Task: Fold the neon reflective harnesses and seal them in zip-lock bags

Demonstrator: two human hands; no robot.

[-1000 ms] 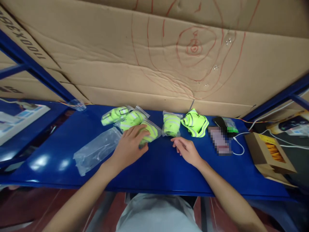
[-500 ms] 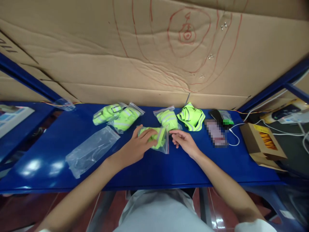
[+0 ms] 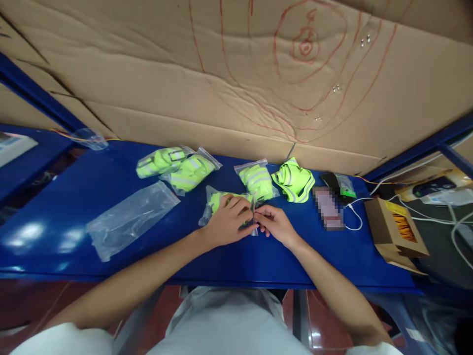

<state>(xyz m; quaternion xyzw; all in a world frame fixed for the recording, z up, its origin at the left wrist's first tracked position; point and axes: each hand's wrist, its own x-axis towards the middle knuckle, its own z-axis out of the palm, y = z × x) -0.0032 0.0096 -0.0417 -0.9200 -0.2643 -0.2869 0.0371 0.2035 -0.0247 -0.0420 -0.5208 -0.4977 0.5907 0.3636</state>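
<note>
bag of yellow-green strap lies under left hand fingers. that hand has moved to the bag's right edge, meeting right hand, whose fingertips look pinched there; both now work one end. left fingers curled, pinch can't tell.

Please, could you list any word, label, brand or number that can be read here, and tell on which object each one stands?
"4" (perhaps): red drawing on the cardboard; marks below it unclear.
Dark print at the cardboard's left edge: cut off, unreadable.
Brown box with yellow label, yellow package, white panel: too small or blurred.
Phone-like device: pixelated, unreadable.
Front bag: no readable print.
</note>
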